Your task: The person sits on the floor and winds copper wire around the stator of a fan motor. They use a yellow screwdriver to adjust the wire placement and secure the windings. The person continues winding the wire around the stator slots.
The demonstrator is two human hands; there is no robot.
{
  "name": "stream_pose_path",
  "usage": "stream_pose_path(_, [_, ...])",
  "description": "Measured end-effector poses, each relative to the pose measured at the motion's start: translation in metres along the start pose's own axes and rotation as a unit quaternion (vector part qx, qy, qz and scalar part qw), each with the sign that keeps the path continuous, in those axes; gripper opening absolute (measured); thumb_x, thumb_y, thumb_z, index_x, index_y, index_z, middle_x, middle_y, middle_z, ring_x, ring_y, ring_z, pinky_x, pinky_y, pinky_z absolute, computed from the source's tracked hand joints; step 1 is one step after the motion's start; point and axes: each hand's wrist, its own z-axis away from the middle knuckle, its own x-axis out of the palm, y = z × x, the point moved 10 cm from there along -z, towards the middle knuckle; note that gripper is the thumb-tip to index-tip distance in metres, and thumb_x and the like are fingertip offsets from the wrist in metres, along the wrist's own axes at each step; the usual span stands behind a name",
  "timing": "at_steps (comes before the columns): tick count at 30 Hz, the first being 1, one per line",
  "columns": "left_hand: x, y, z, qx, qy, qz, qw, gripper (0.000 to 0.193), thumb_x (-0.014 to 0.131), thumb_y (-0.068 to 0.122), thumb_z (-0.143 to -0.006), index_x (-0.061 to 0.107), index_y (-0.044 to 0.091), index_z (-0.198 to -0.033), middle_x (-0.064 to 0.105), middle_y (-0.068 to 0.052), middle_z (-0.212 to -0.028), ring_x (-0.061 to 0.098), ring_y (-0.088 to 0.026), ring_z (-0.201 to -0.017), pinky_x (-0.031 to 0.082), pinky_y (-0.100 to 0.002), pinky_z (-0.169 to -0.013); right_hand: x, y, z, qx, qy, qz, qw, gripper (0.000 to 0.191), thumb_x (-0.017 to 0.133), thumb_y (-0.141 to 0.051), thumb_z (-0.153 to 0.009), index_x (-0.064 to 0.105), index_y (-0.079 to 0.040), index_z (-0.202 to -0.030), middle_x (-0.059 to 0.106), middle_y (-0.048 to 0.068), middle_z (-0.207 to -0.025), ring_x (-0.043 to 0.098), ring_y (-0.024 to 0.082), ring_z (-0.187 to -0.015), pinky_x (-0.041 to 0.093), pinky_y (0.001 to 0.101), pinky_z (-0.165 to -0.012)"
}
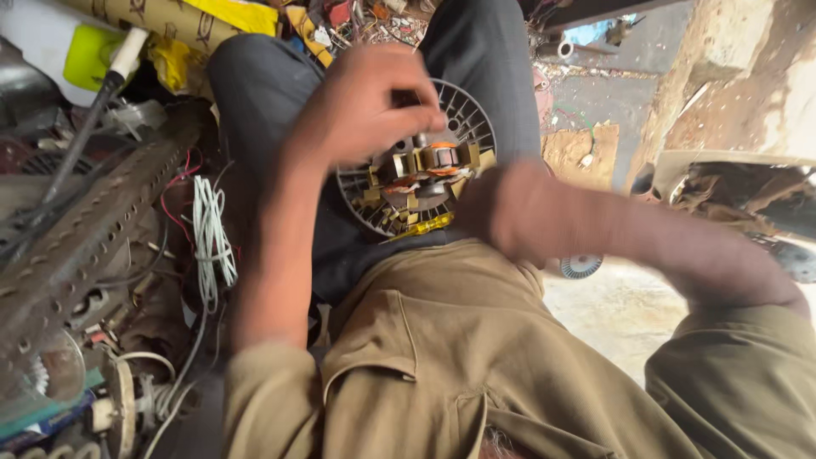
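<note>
Resting on our lap, the round grey slatted motor housing [463,127] sits under our left hand [361,106], fingers [416,115] curled onto it, while our blurred right hand's [510,208] fingers we cannot tell.

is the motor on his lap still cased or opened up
Opened up: the motor sits bare on its round vented plate, copper winding and metal core exposed. The left hand touches its top; the right hand is blurred beside it.

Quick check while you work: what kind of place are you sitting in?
Probably a small electrical repair or scrap workshop. A round grey ribbed fan motor with copper windings lies in the lap under the left hand, with a bundle of white wires and a perforated rusty metal bar beside.
</note>
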Motion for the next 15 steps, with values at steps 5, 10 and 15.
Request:
stream_pose_path(5, [0.033, 0.034, 0.099, 0.133, 0.159, -0.066, 0.976, 0.011, 0.076, 0.009, -0.082, 0.071, 0.007, -0.092, 0.069, -0.005, -0.086, 0.067, -0.022, -0.08, 0.049, -0.052, -0.083, -0.027, 0.029, -0.002, -0.034, 0.122, 0.008, 0.992, 0.016, 0.078, -0.01, -0.082, 0.076, -0.003, -0.097, 0.065, 0.012, -0.082, 0.064, 0.028, -0.068, 0.048, 0.0427, -0.06])
stream_pose_path(10, [0.001, -0.016, 0.067, 0.074, 0.257, 0.133, 0.954, 0.014, 0.079, 0.01, -0.097, 0.068, 0.001, -0.099, 0.065, -0.007, -0.085, 0.061, -0.019, -0.077, 0.049, -0.03, -0.069, -0.047, 0.11, -0.001, 0.151, 0.224, -0.055, 0.961, 0.009, 0.08, -0.013, -0.094, 0.078, -0.008, -0.101, 0.073, 0.007, -0.098, 0.071, 0.024, -0.086, 0.055, 0.036, -0.074])
stream_pose_path(15, [0.011, -0.014, -0.017, 0.046, -0.037, -0.066, 0.996, 0.021, 0.088, 0.021, -0.086, 0.074, 0.006, -0.086, 0.069, -0.008, -0.085, 0.067, -0.021, -0.08, 0.053, -0.037, -0.074, -0.019, 0.077, 0.019, 0.207, 0.044, -0.065, 0.975, 0.017, 0.072, -0.013, -0.088, 0.083, -0.015, -0.101, 0.074, 0.01, -0.093, 0.069, 0.027, -0.073, 0.055, 0.0402, -0.066])
